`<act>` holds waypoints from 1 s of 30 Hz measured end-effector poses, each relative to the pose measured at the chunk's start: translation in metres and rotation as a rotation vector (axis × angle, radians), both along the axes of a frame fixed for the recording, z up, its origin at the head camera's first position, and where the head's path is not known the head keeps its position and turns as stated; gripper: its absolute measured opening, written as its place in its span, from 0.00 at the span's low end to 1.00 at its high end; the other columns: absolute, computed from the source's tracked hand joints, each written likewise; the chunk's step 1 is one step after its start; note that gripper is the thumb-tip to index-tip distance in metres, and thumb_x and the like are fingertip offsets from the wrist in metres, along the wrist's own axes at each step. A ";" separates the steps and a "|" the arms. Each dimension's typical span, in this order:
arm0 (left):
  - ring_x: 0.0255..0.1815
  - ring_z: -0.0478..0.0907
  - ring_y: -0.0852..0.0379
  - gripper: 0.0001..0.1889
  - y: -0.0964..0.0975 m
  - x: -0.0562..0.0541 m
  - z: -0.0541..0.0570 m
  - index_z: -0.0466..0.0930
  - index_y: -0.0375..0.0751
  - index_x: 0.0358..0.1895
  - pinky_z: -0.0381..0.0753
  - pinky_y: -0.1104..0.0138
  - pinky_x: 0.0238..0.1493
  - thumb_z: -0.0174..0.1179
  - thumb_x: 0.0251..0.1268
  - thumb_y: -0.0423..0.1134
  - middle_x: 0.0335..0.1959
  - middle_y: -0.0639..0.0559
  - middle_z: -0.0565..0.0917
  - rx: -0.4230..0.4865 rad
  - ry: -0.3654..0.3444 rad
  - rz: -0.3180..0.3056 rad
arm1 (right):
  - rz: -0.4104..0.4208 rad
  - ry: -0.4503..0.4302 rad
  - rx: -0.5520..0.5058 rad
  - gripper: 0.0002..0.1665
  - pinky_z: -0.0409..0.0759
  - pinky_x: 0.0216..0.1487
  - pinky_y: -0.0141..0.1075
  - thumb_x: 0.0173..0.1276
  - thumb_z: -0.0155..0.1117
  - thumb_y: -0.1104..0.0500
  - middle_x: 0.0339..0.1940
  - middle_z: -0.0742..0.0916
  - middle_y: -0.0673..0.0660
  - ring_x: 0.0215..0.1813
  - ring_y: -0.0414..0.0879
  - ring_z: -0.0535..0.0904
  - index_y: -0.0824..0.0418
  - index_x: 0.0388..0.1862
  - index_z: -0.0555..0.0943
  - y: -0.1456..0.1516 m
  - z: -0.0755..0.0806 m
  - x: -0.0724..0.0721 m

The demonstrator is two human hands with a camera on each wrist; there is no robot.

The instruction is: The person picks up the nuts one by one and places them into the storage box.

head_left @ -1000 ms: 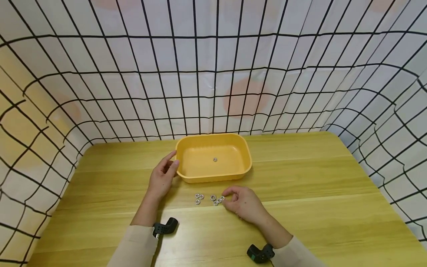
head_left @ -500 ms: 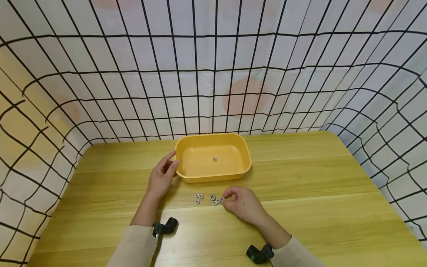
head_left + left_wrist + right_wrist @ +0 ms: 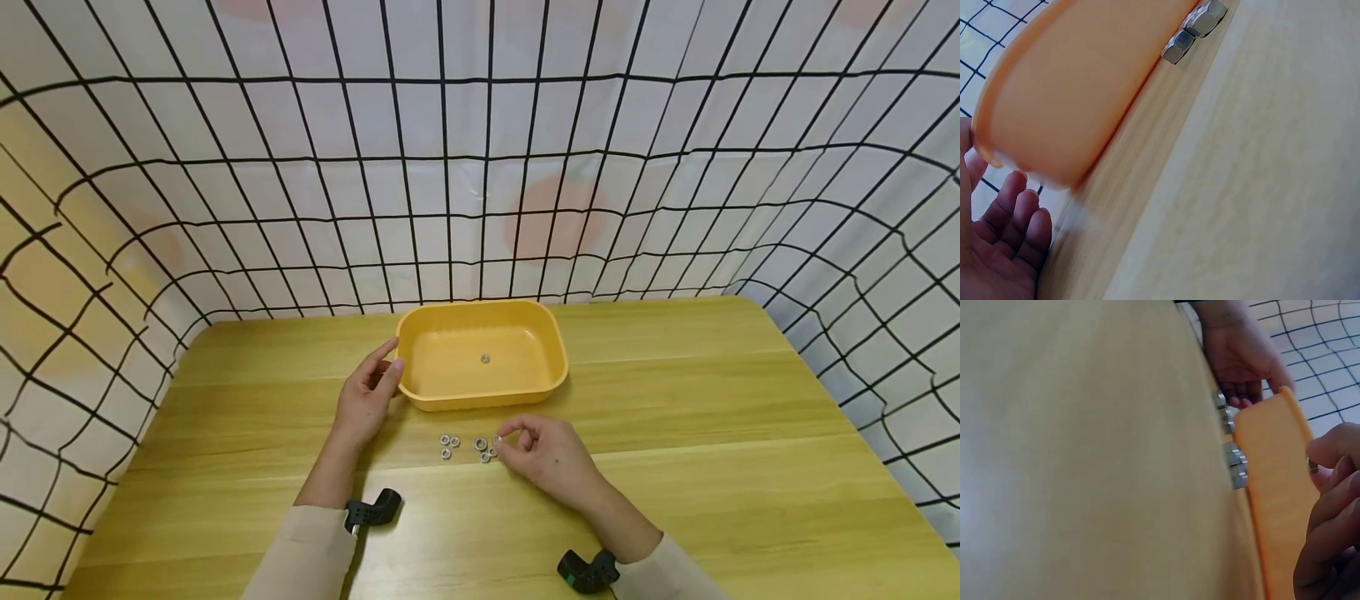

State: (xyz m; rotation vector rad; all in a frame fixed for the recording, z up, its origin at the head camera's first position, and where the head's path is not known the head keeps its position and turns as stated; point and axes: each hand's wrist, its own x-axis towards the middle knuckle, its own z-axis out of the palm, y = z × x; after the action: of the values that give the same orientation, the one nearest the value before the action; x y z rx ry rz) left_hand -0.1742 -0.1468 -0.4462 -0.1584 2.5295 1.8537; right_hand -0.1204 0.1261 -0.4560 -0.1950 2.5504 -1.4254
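My left hand (image 3: 366, 404) is at the left end of the yellow plastic tray (image 3: 480, 402), thumb and index finger at its rim; in the left wrist view its other fingers (image 3: 1038, 234) curl below the rim. A small metal nut (image 3: 485, 358) lies inside the tray. My right hand (image 3: 551, 458) pinches another nut (image 3: 1313, 465) between thumb and index finger, just above the table. Below its fingertips sits a group with a larger nut (image 3: 481, 445) and smaller ones (image 3: 485, 457). Further left, three nuts (image 3: 446, 453) lie close together.
The wooden table (image 3: 720, 450) carries the tray near its back edge. A black wire grid (image 3: 465, 158) with a pale sheet behind it stands along the back and both sides. Each wrist wears a black camera mount (image 3: 372, 508).
My right hand has lifted a nut off the right-hand group, raising it slightly and moving it a little left. The left hand and the tray stay in place.
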 end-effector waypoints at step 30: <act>0.39 0.74 0.60 0.25 -0.009 -0.013 -0.032 0.72 0.58 0.74 0.75 0.73 0.41 0.55 0.78 0.53 0.49 0.43 0.80 -0.008 0.055 0.001 | -0.011 0.265 0.150 0.07 0.61 0.19 0.30 0.68 0.71 0.55 0.16 0.78 0.48 0.17 0.42 0.67 0.56 0.41 0.86 -0.001 0.042 -0.065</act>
State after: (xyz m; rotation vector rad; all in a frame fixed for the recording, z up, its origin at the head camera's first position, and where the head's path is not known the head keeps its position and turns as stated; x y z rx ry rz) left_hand -0.1872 -0.1554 -0.4781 -0.1107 2.5733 1.8742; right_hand -0.1853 0.1248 -0.4142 -0.3674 2.8606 -1.2793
